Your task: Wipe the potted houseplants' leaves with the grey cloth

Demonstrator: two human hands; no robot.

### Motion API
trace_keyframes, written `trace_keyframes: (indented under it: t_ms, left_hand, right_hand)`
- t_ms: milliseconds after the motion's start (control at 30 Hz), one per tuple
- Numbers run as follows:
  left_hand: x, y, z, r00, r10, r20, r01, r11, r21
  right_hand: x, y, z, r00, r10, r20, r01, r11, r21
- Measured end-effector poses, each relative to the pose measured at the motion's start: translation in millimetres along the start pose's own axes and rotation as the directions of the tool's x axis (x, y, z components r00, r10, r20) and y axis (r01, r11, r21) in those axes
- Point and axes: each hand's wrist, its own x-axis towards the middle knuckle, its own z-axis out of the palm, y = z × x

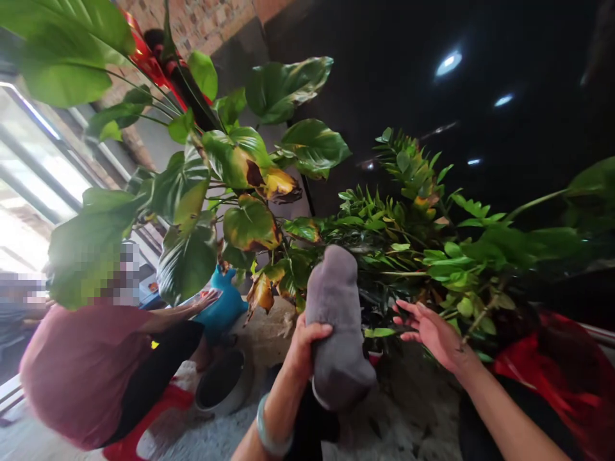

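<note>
Upright in my left hand (pixel 306 346) is a long, grey, soft-looking cloth item (pixel 336 320); its exact kind is unclear. My thumb lies across its near side, while the other fingers are mostly hidden behind it. To the right, my right hand (pixel 427 330) is empty, with its fingers spread apart beside low green foliage (pixel 446 282). Just beyond the cloth item stands a tall, broad-leaved plant (pixel 250 224), several of its leaves yellowed and browned at the edges.
At left, a person in a pink shirt (pixel 91 371) sits on a red stool (pixel 148 416), one hand on a blue rounded object (pixel 221 314). A grey bucket (pixel 223 384) stands on the floor. Red material (pixel 562 365) lies at right, and a dark glossy wall (pixel 384 64) rises behind.
</note>
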Motion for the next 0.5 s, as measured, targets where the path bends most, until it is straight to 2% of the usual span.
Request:
trace_keyframes:
  t_ms: [67, 167, 267, 333, 400, 500]
  left_hand:
    - [16.2, 0.4, 8.2, 0.998, 0.043, -0.044, -0.042, 0.999, 0.033]
    - [22.7, -26.0, 7.7, 0.998, -0.042, -0.040, 0.050, 0.974, 0.222]
    - [8.5, -46.1, -2.6, 0.966, -0.248, 0.068, 0.203, 0.898, 0.389]
    - [-0.3, -38.6, -5.6, 0.925, -0.335, 0.182, 0.237, 0.879, 0.415]
    - [0.8, -16.1, 0.4, 0.923, -0.273, 0.271, 0.159, 0.913, 0.377]
    - [22.8, 20.9, 24.9, 0.956, 0.005, 0.293, -0.074, 0.971, 0.226]
  right_hand:
    - [0.7, 0.6, 2.5, 1.000, -0.009, -0.002, 0.009, 1.000, 0.016]
    - [0.4, 1.1, 3.0, 1.000, -0.012, 0.011, 0.011, 1.000, 0.014]
    - [-1.5, 1.2, 0.0, 1.000, -0.025, 0.008, 0.025, 1.000, -0.002]
    - [-3.3, 0.6, -1.5, 0.999, -0.049, 0.004, 0.049, 0.999, -0.007]
    - [-4.6, -0.8, -1.5, 0.999, -0.052, -0.008, 0.052, 0.999, -0.002]
    - [-4.4, -4.0, 0.2, 1.000, -0.022, -0.008, 0.022, 1.000, 0.003]
